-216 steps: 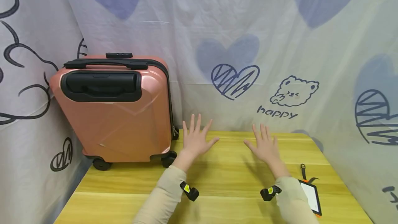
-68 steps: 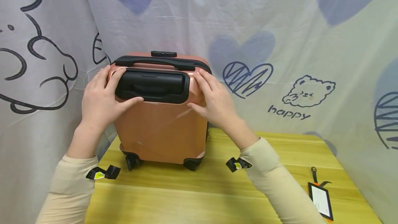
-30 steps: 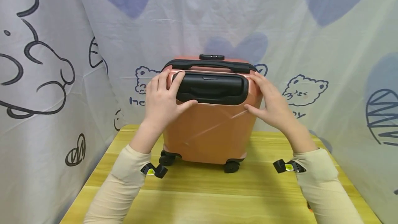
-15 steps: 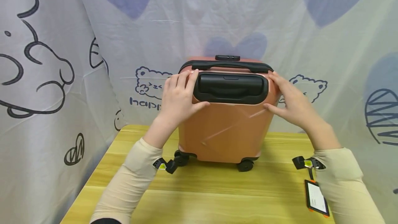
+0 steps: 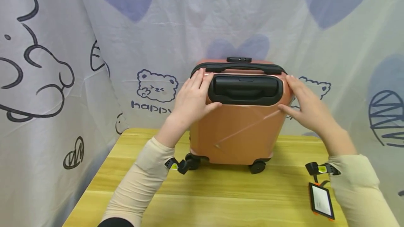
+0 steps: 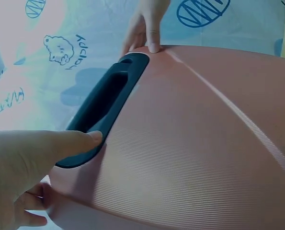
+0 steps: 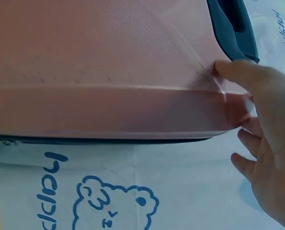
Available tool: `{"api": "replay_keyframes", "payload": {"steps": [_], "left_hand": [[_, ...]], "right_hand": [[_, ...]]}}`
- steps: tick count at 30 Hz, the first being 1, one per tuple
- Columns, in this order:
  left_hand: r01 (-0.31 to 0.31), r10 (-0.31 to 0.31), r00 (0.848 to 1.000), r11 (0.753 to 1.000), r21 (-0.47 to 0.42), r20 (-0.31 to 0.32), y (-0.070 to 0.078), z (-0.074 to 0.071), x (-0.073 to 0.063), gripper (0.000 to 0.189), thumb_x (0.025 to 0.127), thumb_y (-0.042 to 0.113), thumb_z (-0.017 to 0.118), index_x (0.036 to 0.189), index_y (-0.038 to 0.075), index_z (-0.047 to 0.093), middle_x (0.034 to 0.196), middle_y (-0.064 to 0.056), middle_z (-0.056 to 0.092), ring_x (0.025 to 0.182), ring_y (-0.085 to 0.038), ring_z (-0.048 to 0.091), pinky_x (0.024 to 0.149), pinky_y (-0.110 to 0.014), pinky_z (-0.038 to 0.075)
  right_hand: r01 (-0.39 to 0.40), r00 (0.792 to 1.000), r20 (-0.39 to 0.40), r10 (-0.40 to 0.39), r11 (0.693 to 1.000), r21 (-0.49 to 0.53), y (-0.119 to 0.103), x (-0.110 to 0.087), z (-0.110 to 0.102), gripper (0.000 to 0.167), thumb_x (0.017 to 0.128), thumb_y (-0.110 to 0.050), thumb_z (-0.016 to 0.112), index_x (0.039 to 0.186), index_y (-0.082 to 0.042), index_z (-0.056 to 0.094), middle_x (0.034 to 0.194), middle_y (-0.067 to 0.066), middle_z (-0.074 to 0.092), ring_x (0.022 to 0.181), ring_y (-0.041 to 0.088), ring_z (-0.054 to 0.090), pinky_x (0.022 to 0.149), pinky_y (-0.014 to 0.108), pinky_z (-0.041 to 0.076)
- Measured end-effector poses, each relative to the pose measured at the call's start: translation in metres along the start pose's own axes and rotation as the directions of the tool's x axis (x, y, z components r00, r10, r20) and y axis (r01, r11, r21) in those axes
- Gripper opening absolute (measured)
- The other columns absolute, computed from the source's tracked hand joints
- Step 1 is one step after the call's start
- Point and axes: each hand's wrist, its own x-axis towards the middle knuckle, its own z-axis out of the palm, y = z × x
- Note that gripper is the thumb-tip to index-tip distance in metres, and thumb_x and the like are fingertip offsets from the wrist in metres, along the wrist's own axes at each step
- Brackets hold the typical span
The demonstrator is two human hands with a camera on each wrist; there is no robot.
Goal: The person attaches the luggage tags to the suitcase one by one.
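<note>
Left grip [image 5: 193, 100] and right grip [image 5: 310, 110] clasp the suitcase [image 5: 236, 132] high on either side; a snagged wheel [image 5: 258, 167] could tip it.

The head view has soft, fairly even light; a highlight along the upper edge of the hard-shell suitcase [image 5: 236, 129] suggests a source overhead. Diffuse shadows darken the wood-grain tabletop [image 5: 202, 213] beneath and in front of the suitcase. To its right, the luggage tag [image 5: 322, 200] is too small for its print to be legible. Both wrist views look bluish and soft, with fine line patterning across the suitcase's shell; the left one bleaches the printed cloth [image 6: 17, 57] beyond the suitcase's top.
</note>
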Motion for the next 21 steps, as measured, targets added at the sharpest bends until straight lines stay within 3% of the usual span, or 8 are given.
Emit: {"api": "replay_keyframes", "payload": {"steps": [5, 11, 16, 21], "left_hand": [[0.035, -0.038, 0.993, 0.999, 0.034, 0.113, 0.0, -0.01, 0.002, 0.091, 0.083, 0.062, 0.066, 0.153, 0.016, 0.03, 0.159, -0.016, 0.03, 0.149, -0.028, 0.027, 0.121, -0.045, 0.024], [0.021, -0.032, 0.98, 0.998, 0.059, 0.197, 0.002, -0.017, 0.005, 0.092, 0.085, 0.068, 0.058, 0.155, 0.018, 0.025, 0.161, -0.014, 0.025, 0.15, -0.027, 0.023, 0.122, -0.048, 0.02], [0.014, -0.028, 0.977, 0.998, 0.066, 0.21, 0.002, -0.018, 0.005, 0.094, 0.085, 0.07, 0.056, 0.156, 0.018, 0.023, 0.162, -0.014, 0.024, 0.151, -0.026, 0.022, 0.122, -0.048, 0.019], [0.02, -0.031, 0.976, 0.998, 0.053, 0.214, 0.002, -0.019, 0.004, 0.097, 0.084, 0.074, 0.053, 0.157, 0.018, 0.02, 0.163, -0.013, 0.02, 0.152, -0.026, 0.019, 0.122, -0.049, 0.018]], "right_hand": [[-0.028, 0.999, -0.039, 0.028, 1.0, -0.009, 0.003, -0.01, 0.011, 0.09, 0.092, -0.038, 0.066, 0.158, -0.023, 0.007, 0.164, 0.01, 0.014, 0.152, 0.034, 0.015, 0.114, 0.064, 0.023], [-0.052, 0.997, -0.058, 0.053, 0.999, 0.016, 0.016, -0.038, 0.02, 0.089, 0.092, -0.034, 0.067, 0.158, -0.019, 0.009, 0.164, 0.015, 0.014, 0.152, 0.036, 0.012, 0.117, 0.063, 0.017], [-0.096, 0.992, -0.077, 0.098, 0.995, 0.034, 0.035, -0.072, 0.026, 0.084, 0.094, -0.033, 0.063, 0.158, -0.013, 0.012, 0.163, 0.018, 0.012, 0.151, 0.039, 0.009, 0.118, 0.063, 0.012], [-0.187, 0.974, -0.117, 0.195, 0.979, 0.076, 0.062, -0.116, 0.032, 0.081, 0.097, -0.029, 0.06, 0.158, -0.011, 0.009, 0.163, 0.018, 0.008, 0.152, 0.038, 0.003, 0.121, 0.057, 0.001]]}}
